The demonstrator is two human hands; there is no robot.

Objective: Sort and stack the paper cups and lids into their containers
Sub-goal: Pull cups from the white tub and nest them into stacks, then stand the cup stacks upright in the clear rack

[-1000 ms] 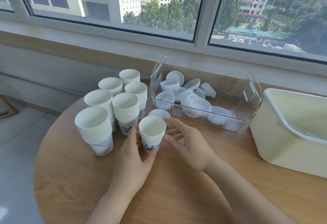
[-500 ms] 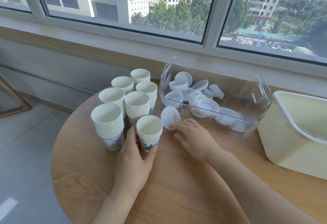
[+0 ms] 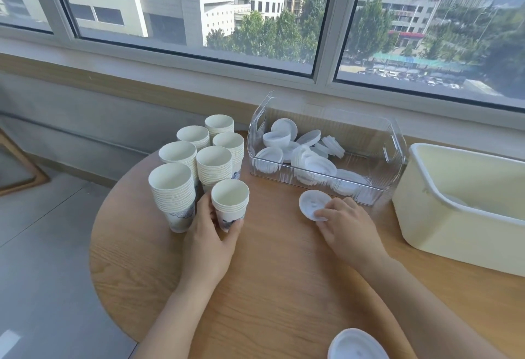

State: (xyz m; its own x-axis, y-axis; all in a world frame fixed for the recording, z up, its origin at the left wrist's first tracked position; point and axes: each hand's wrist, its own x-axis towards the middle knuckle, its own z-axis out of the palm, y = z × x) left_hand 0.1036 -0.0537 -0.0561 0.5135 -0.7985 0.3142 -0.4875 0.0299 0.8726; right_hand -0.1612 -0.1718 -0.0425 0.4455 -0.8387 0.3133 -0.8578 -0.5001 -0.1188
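Table (image 3: 284, 287): round, wooden, under the window. Cream bin (image 3: 443, 216) at the right edge, mostly bare inside as far as shows. Clear bin (image 3: 380, 188) at the back edge, a loose heap of white lids inside. Six cup stacks (image 3: 210, 165) bunched at the back-left edge, none in a container.

Step in hand, my read: lid sorting. Right hand (image 3: 349, 228) pinches a lid (image 3: 312, 205) at its rim, tilted, just in front of the clear bin's near wall. Left hand (image 3: 210, 233) is wrapped round a short cup stack (image 3: 230, 202) standing beside the big stacks. Another lid (image 3: 358, 344) sits at the near edge, partly cut off.

Next move calls for: lift the held lid over the near wall and drop it in. Then the near-edge lid. Cups presumably go in the cream bin.
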